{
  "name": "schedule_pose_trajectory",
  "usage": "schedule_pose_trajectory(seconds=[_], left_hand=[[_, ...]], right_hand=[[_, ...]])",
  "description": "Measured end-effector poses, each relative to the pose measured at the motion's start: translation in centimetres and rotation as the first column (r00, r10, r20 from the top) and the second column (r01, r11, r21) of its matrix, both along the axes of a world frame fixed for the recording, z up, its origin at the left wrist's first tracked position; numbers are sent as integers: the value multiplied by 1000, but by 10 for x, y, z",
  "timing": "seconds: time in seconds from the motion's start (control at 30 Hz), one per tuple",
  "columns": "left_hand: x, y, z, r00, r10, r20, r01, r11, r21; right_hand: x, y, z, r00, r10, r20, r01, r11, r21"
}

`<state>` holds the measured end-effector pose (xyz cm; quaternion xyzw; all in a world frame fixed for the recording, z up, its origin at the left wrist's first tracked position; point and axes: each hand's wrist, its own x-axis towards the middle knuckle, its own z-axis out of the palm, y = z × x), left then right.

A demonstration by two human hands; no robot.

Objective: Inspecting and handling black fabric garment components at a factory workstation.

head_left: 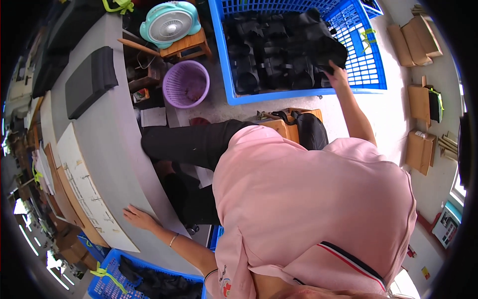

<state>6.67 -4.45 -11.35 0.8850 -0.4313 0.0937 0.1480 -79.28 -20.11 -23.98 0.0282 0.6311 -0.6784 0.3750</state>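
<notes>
My left hand lies flat on the grey tabletop, fingers apart, holding nothing. A white board with dark marks lies just beyond its fingertips. At the upper right, my right hand reaches over the near rim of a big blue plastic crate. Its fingers are closed on the edge of a black, soft-looking piece, whose exact kind I cannot make out. Several rows of similar black pieces fill the crate. A stack of dark curved pads rests on the table's far part.
A purple basket and a teal fan on a wooden stool stand between table and crate. Another blue crate with black pieces is at the lower left. Cardboard boxes line the right wall. A black bag lies beside me.
</notes>
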Motion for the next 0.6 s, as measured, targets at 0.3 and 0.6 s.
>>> schedule_pose_trajectory(seconds=[0.3, 0.6], left_hand=[[-12, -1, -5, 998, 45, 34, -43, 997, -61], [-31, -4, -8, 976, 216, 7, -213, 968, -130]], right_hand=[[-154, 32, -98, 259, 955, -147, 460, 13, 888], [332, -93, 34, -212, 322, -923, -835, 430, 342]])
